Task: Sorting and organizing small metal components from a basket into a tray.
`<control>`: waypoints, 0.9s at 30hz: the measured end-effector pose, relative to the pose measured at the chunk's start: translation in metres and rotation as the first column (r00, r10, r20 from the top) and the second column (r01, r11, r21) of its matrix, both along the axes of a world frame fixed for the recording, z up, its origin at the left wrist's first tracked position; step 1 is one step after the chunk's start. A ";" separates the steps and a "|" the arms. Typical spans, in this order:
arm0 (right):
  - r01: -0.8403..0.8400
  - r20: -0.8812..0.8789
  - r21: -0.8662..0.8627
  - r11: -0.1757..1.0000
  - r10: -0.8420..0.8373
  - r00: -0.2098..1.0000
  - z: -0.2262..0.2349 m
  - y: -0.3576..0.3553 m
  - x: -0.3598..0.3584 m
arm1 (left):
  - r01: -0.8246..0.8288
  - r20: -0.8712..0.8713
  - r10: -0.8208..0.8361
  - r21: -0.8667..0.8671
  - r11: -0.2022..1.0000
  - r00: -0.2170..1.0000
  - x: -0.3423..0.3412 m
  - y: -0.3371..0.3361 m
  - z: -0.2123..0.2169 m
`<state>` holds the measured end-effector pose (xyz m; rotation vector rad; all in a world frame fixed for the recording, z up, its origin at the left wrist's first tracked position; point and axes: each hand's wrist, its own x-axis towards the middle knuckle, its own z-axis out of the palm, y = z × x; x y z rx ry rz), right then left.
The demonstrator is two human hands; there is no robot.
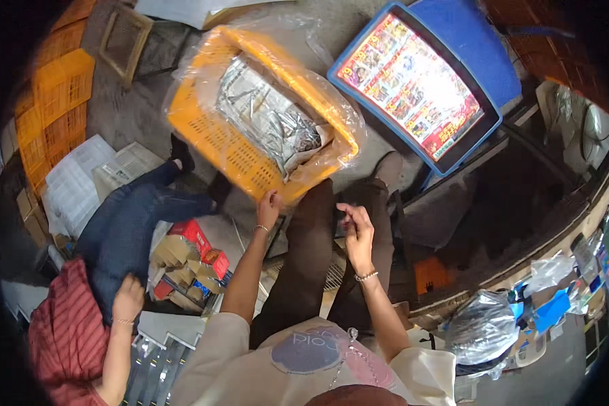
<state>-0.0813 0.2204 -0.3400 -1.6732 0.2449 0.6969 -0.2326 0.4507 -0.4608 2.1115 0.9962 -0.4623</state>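
Observation:
In front of my legs is an orange slotted crate (233, 145), tilted across the view. A clear plastic bag (342, 125) lines it and hangs over its rim. Inside lie several silvery, crumpled packs (260, 101). My left hand (269, 208) is at the crate's near corner with its fingers curled closed; whatever they pinch is too small to make out. Over my thighs, my right hand (358, 231) hangs apart from the crate, fingers loosely bent and spread, holding nothing I can see.
A blue tray-like frame (365, 111) with a colourful printed sheet stands at the upper right. Another person in a red striped top (68, 331) is at the left, beside cardboard boxes (189, 260). Orange crates (64, 84) are stacked at far left. Plastic-wrapped goods (484, 328) lie at lower right.

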 end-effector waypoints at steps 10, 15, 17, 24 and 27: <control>0.152 0.209 0.202 0.968 -0.194 0.958 -0.015 0.009 0.063 | 0.389 -0.013 -0.439 0.490 0.780 0.898 -0.031 -0.015 -0.048; 0.215 0.381 0.289 0.933 -0.318 0.868 -0.011 -0.006 0.050 | 0.445 0.098 -0.693 0.700 0.558 0.715 -0.027 -0.011 -0.053; 0.180 0.412 0.348 0.920 -0.322 0.852 0.002 -0.002 0.036 | 0.443 0.007 -0.651 0.727 0.524 0.759 -0.046 0.011 -0.087; 0.066 0.613 0.197 0.978 -0.175 0.770 0.001 -0.017 -0.001 | 0.334 0.207 -0.490 0.510 0.793 0.847 -0.028 0.001 -0.070; 0.111 0.602 0.162 0.981 -0.187 0.777 -0.005 -0.032 -0.001 | 0.371 0.209 -0.482 0.409 0.834 0.851 -0.031 0.003 -0.067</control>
